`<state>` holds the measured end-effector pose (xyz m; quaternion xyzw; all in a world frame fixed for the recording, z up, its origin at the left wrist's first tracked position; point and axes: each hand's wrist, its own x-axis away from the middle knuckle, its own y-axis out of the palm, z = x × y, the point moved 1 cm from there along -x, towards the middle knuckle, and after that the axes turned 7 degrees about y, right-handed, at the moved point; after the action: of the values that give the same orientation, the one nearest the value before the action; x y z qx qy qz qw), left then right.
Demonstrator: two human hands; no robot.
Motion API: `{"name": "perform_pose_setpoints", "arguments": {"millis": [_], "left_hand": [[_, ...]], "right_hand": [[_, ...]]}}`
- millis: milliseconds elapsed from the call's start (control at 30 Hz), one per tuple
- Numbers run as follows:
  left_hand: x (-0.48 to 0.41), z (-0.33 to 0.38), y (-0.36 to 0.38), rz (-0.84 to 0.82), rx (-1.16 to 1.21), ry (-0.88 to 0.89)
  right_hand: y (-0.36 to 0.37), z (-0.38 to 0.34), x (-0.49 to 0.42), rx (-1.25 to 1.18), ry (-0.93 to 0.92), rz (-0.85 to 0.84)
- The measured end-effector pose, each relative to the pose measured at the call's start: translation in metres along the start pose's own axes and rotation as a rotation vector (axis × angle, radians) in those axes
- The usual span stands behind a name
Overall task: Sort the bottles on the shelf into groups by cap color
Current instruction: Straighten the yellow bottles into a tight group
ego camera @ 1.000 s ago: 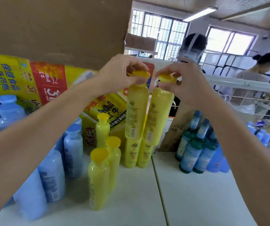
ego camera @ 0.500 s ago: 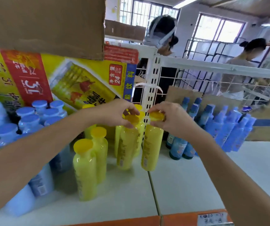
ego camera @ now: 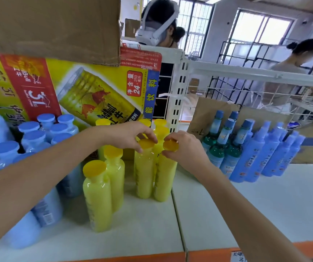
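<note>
Two tall yellow bottles with yellow caps stand side by side on the white shelf (ego camera: pixel 265 214). My left hand (ego camera: pixel 127 135) pinches the cap of the left yellow bottle (ego camera: pixel 144 173). My right hand (ego camera: pixel 186 148) pinches the cap of the right yellow bottle (ego camera: pixel 165 180). More yellow-capped bottles (ego camera: pixel 102 191) stand just left of them and behind. A cluster of pale blue bottles with blue caps (ego camera: pixel 44 133) fills the left side. Green bottles with blue caps (ego camera: pixel 220 148) and blue spray bottles (ego camera: pixel 269 148) stand at the right.
A yellow and red drink carton (ego camera: pixel 80 91) and a brown cardboard box (ego camera: pixel 57 25) stand behind and above the left bottles. A white shelf post (ego camera: pixel 178 91) and wire rack rise behind. Two people stand beyond the shelf. An orange shelf edge (ego camera: pixel 208 254) runs along the front.
Both hands have lowered the two yellow bottles from the air down onto the shelf among the other yellow-capped bottles. The view has tilted downward.
</note>
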<state>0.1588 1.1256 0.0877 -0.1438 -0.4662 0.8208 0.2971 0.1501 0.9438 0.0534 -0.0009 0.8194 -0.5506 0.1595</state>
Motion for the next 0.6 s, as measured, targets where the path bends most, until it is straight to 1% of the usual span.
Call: {"name": "perform_pose_setpoints", "arguments": {"millis": [167,300,400,467,600], "left_hand": [[-0.005,-0.002,0.009,0.02,-0.007,0.022],[-0.008,0.001,0.014,0.11,-0.089,-0.051],[-0.01,0.003,0.017,0.176,-0.151,-0.123],[-0.011,0.002,0.02,0.2,-0.171,-0.149],[-0.009,0.002,0.018,0.204,-0.158,-0.119]], "right_hand": [[0.013,0.007,0.01,-0.097,0.022,0.011],[0.027,0.017,0.019,-0.316,0.1,0.013],[0.044,0.025,0.028,-0.502,0.18,-0.047],[0.058,0.031,0.035,-0.539,0.212,-0.111],[0.081,0.043,0.045,-0.664,0.232,-0.172]]}}
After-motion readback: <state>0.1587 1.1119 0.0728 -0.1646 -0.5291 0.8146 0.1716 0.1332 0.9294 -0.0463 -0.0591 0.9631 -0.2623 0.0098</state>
